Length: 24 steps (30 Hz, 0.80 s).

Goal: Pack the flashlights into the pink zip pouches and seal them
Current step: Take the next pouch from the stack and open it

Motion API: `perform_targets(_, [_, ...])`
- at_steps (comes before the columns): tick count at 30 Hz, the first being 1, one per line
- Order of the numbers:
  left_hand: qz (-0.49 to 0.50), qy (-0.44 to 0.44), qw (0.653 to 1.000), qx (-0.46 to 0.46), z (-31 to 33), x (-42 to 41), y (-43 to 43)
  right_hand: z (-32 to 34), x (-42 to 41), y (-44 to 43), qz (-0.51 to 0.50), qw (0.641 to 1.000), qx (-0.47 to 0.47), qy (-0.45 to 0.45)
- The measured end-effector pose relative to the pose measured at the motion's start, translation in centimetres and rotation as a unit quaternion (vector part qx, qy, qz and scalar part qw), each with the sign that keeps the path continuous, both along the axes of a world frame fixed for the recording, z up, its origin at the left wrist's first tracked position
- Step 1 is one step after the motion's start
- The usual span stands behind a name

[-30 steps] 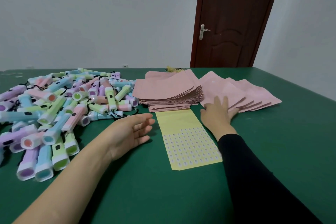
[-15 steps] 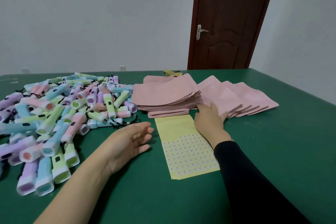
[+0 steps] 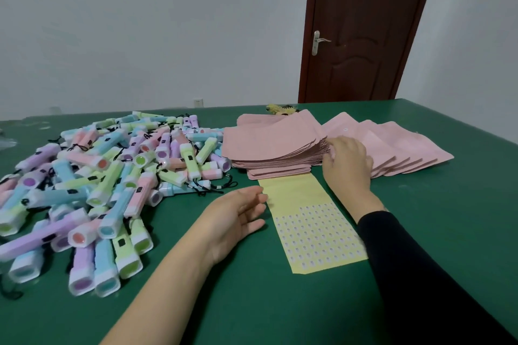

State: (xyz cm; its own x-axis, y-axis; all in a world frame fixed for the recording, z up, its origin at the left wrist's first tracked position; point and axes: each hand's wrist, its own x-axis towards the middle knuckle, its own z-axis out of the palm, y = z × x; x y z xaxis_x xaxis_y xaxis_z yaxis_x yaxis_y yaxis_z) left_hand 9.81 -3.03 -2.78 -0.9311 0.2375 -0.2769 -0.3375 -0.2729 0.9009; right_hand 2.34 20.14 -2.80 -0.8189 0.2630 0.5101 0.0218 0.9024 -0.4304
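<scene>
Picking at the stack [image 3: 274,148] of pouches with the right hand [image 3: 346,165]: fingertips curled against the stack's right edge, thumb hidden. Could not tell whether they pinched a pouch or only touched the edges. Rested the left hand [image 3: 238,218] on the table [image 3: 448,246], fingers slack and spread, grasping nothing. Found the flashlights [image 3: 98,176] heaped just left of that hand, none bagged; the sticker sheet [image 3: 308,221] between the two hands; a fan [image 3: 398,148] of further pouches just right of the right hand.

Judged risks: lifting several pouches at once, owing to thin, close-packed edges under the fingertips; shearing the stack leftward toward the heap, owing to a sideways push; dragging neighbours out by tangled cords [image 3: 213,187] when drawing one flashlight.

Orientation: flashlights flat, long axes crossing every way, no common heading; nearest ones lens-first toward the wearer. Stack's long axis leftward from the fingertips; mouth side of the pouches not made out.
</scene>
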Motion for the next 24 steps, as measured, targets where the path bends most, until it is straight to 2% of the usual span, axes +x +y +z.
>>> perform_targets(2, [-0.007, 0.005, 1.000, -0.011, 0.2, 0.1, 0.1, 0.8, -0.3, -1.0, 0.019, 0.997, -0.038, 0.061])
perform_targets(4, [-0.013, 0.011, 1.000, -0.021, 0.3, 0.4, 0.1, 2.0, -1.2, -1.9, 0.020, 0.997, -0.029, 0.073])
perform_targets(9, [-0.010, 0.013, 1.000, -0.004, 0.1, 0.7, -0.7, 4.5, -4.7, -3.3, -0.032, 0.997, 0.008, -0.068])
perform_targets(11, [-0.001, 0.009, 1.000, 0.000, 0.0, 0.6, -1.3, 4.2, -5.2, -3.6, -0.056, 0.994, 0.006, -0.090])
perform_targets(16, [0.007, 0.009, 1.000, -0.002, -0.3, 0.6, -1.9, 3.4, -5.2, -4.1, -0.105, 0.990, -0.032, -0.089])
perform_targets(22, [0.003, 0.013, 1.000, -0.012, -0.3, 0.5, -1.9, 3.6, -4.7, -4.2, -0.098, 0.988, -0.070, -0.099])
perform_targets(24, [0.003, 0.009, 1.000, -0.006, -0.2, 0.5, -1.9, 3.7, -4.2, -4.3, -0.078, 0.991, -0.095, -0.050])
